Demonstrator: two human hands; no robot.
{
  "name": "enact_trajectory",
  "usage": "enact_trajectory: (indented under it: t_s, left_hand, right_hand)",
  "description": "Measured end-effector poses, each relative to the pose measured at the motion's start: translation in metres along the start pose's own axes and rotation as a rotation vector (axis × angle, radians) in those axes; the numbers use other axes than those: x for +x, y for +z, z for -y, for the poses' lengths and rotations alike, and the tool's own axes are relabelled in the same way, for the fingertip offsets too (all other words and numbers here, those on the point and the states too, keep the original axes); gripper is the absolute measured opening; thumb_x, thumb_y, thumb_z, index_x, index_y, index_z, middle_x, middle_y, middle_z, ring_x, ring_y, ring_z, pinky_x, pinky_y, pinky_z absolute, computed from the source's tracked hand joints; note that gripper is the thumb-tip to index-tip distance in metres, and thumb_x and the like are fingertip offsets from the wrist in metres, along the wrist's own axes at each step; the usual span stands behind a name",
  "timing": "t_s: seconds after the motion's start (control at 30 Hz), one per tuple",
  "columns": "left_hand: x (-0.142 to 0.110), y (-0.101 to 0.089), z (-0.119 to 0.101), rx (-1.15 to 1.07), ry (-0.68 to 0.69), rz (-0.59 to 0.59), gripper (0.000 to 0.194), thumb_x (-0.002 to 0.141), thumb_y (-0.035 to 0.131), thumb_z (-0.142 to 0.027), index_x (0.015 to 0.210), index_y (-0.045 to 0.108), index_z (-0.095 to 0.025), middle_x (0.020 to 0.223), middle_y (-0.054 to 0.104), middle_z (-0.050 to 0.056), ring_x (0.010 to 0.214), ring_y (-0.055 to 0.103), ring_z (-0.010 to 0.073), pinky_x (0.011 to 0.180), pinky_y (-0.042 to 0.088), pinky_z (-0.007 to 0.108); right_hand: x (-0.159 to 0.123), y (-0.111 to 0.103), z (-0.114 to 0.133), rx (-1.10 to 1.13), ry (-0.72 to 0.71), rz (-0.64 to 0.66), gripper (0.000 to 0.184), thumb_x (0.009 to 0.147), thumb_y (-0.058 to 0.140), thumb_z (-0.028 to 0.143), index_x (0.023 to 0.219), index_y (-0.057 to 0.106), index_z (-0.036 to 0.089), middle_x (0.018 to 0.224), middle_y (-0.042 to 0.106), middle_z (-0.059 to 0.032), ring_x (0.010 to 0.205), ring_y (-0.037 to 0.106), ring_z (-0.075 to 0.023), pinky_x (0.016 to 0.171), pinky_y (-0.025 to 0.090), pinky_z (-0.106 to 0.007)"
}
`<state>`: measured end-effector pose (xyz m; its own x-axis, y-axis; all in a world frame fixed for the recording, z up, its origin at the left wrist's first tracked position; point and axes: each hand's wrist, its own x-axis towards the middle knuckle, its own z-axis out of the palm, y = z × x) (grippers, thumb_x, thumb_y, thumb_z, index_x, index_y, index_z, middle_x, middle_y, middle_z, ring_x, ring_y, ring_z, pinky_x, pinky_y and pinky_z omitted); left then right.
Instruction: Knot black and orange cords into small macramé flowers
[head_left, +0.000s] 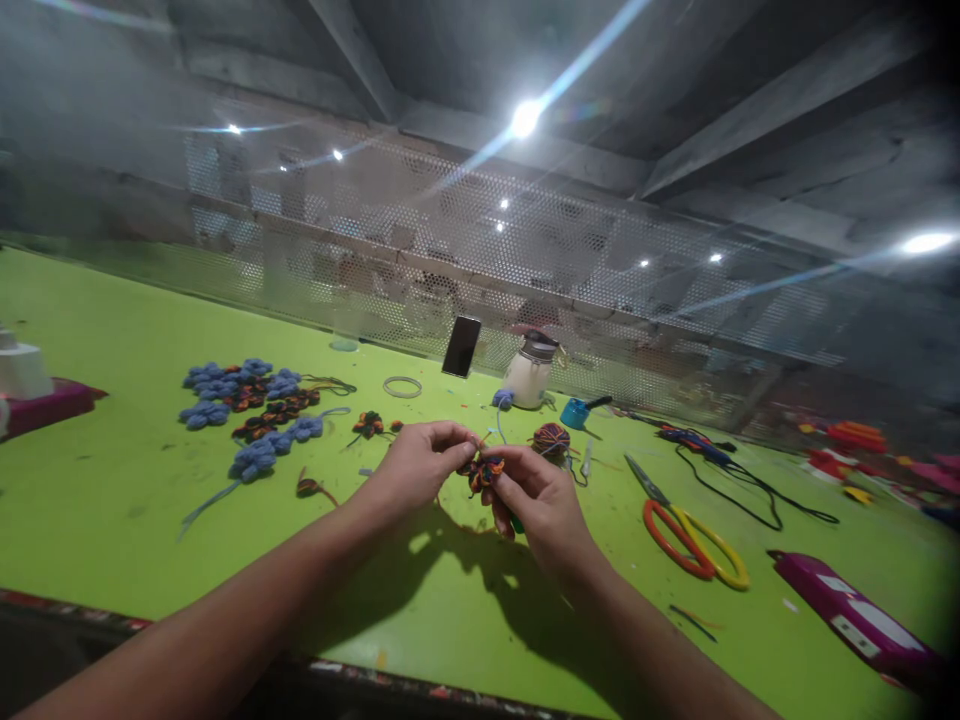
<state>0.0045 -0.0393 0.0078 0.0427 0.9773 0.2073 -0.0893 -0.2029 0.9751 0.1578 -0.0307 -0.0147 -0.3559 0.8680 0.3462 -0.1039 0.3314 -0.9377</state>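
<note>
Between my two hands is a small crocheted flower in dark, orange and red yarn, held above the green table. My left hand pinches at its upper left edge, where a strand of yarn shows. Fingers of my right hand are closed on the flower's right side. A bit of something green shows under the right fingers; its kind is mostly hidden. Behind the right hand lies a ball of multicoloured yarn. Left of my hands rest a finished-looking dark flower and a small yarn piece.
Blue crocheted flowers and dark ones lie in a group at left. Scissors and a purple power strip are at right. A phone, a jug and a blue-green container stand behind. A perforated screen borders the table.
</note>
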Motion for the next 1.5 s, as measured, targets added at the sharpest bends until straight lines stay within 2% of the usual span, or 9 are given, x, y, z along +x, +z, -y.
enact_trajectory:
  t_s: [0.27, 0.47, 0.6, 0.73, 0.9, 1.1, 1.2, 1.33, 1.5]
  left_hand:
    - [-0.001, -0.005, 0.002, -0.013, 0.022, 0.102, 0.014, 0.069, 0.064, -0.026, 0.077, 0.063, -0.014, 0.07, 0.062, 0.002, 0.066, 0.051, 0.0135, 0.066, 0.036, 0.027]
    - [-0.002, -0.003, 0.002, -0.081, -0.007, 0.111, 0.032, 0.077, 0.054, -0.046, 0.067, 0.059, -0.015, 0.067, 0.06, 0.002, 0.065, 0.052, 0.0149, 0.064, 0.036, 0.029]
    - [0.001, -0.004, 0.006, -0.084, 0.006, 0.1, 0.02, 0.068, 0.066, -0.033, 0.064, 0.06, -0.014, 0.059, 0.058, 0.0, 0.058, 0.05, 0.0119, 0.061, 0.036, 0.027]
    - [0.003, -0.008, 0.008, -0.066, -0.01, 0.103, 0.013, 0.064, 0.07, -0.023, 0.071, 0.066, -0.013, 0.064, 0.065, 0.003, 0.062, 0.055, 0.0135, 0.066, 0.04, 0.028]
    - [0.004, -0.008, 0.007, -0.053, -0.051, 0.062, 0.017, 0.061, 0.072, -0.021, 0.076, 0.071, -0.014, 0.071, 0.069, 0.005, 0.067, 0.058, 0.0158, 0.074, 0.042, 0.031]
    - [0.003, -0.008, 0.006, 0.01, -0.036, 0.023, 0.011, 0.062, 0.072, -0.021, 0.07, 0.07, -0.014, 0.07, 0.069, 0.004, 0.068, 0.058, 0.0158, 0.075, 0.042, 0.032]
    - [0.002, -0.01, 0.004, 0.005, -0.021, 0.09, 0.011, 0.064, 0.07, -0.023, 0.07, 0.068, -0.014, 0.077, 0.069, 0.005, 0.076, 0.059, 0.0168, 0.08, 0.04, 0.032]
    - [-0.002, -0.014, -0.001, -0.148, -0.065, 0.273, 0.012, 0.066, 0.07, -0.022, 0.067, 0.062, -0.014, 0.091, 0.067, 0.007, 0.083, 0.059, 0.0171, 0.083, 0.04, 0.033]
    - [-0.004, -0.017, -0.004, -0.289, -0.124, 0.377, 0.012, 0.066, 0.071, -0.019, 0.072, 0.062, -0.012, 0.079, 0.064, 0.005, 0.072, 0.057, 0.0131, 0.07, 0.039, 0.028]
  right_hand:
    - [0.002, -0.002, 0.001, 0.076, 0.03, 0.015, 0.024, 0.074, 0.066, 0.033, 0.09, 0.059, 0.016, 0.058, 0.057, 0.0025, 0.037, 0.046, -0.005, 0.034, 0.036, -0.016]
    - [0.0, 0.0, 0.001, 0.068, 0.023, 0.033, 0.026, 0.074, 0.066, 0.031, 0.092, 0.057, 0.016, 0.059, 0.059, 0.0018, 0.037, 0.047, -0.0058, 0.035, 0.037, -0.017]
    - [0.0, 0.0, -0.002, 0.047, 0.035, 0.033, 0.025, 0.074, 0.065, 0.031, 0.092, 0.057, 0.015, 0.059, 0.059, 0.0017, 0.037, 0.046, -0.0057, 0.034, 0.036, -0.017]
    - [0.002, -0.004, -0.003, 0.044, 0.034, 0.018, 0.024, 0.074, 0.066, 0.031, 0.091, 0.058, 0.015, 0.06, 0.059, 0.0014, 0.038, 0.046, -0.0057, 0.034, 0.037, -0.017]
    - [0.002, -0.006, 0.002, 0.053, 0.053, 0.027, 0.024, 0.073, 0.066, 0.03, 0.089, 0.057, 0.014, 0.057, 0.059, 0.0021, 0.037, 0.045, -0.0051, 0.035, 0.035, -0.017]
    - [0.003, -0.009, 0.007, 0.022, 0.077, 0.038, 0.029, 0.074, 0.065, 0.03, 0.096, 0.054, 0.015, 0.057, 0.059, 0.0025, 0.036, 0.044, -0.0051, 0.034, 0.033, -0.016]
    - [0.003, -0.012, 0.009, 0.006, 0.068, 0.065, 0.031, 0.075, 0.064, 0.029, 0.102, 0.054, 0.016, 0.057, 0.058, 0.003, 0.036, 0.041, -0.0045, 0.033, 0.032, -0.016]
    - [0.002, -0.016, 0.015, 0.003, 0.029, 0.138, 0.044, 0.077, 0.061, 0.026, 0.118, 0.047, 0.016, 0.061, 0.058, 0.0022, 0.038, 0.039, -0.0041, 0.033, 0.031, -0.016]
    - [0.0, -0.023, 0.027, -0.055, -0.001, 0.198, 0.057, 0.077, 0.061, 0.023, 0.129, 0.038, 0.017, 0.063, 0.056, 0.0029, 0.04, 0.042, -0.0048, 0.036, 0.036, -0.017]
